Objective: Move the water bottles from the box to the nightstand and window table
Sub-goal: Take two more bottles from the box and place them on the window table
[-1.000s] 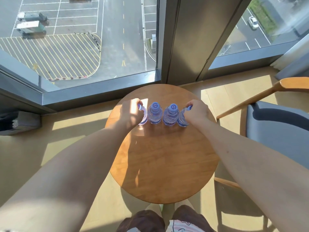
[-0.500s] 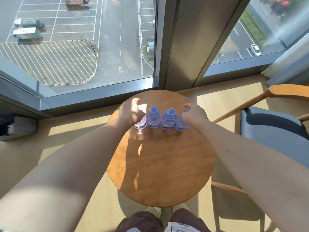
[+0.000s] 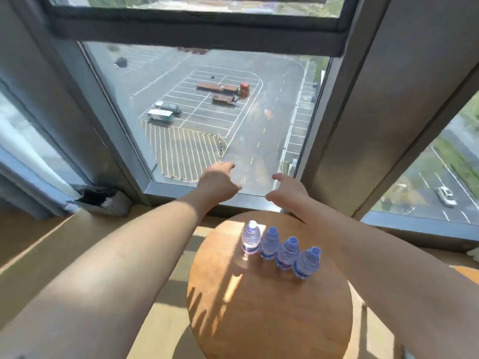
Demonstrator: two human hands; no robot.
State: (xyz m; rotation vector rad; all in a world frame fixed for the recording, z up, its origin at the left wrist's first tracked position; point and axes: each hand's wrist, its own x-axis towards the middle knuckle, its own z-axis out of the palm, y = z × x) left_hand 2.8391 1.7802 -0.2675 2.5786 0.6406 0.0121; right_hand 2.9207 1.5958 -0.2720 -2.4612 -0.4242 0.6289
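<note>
Left hand [image 3: 219, 178]: fingers spread and relaxed, holding nothing, raised above and beyond the bottles, in front of the window glass [image 3: 207, 112]. Right hand [image 3: 286, 189]: likewise loose and apart, empty, touching nothing.

Four water bottles [image 3: 281, 248] stand upright in a tight diagonal row on the round wooden window table [image 3: 259, 307], near its far edge, shoulders touching or nearly so. The leftmost sits in direct sun and throws a bright patch on the wood. None leans.

Judgement: the window-table share looks placed; the step in hand is release and withdrawal. To do it well, draw both arms back high and wide of the caps, since the forearms pass just beside the row and a brush could topple all four. Box and nightstand not in view.
</note>
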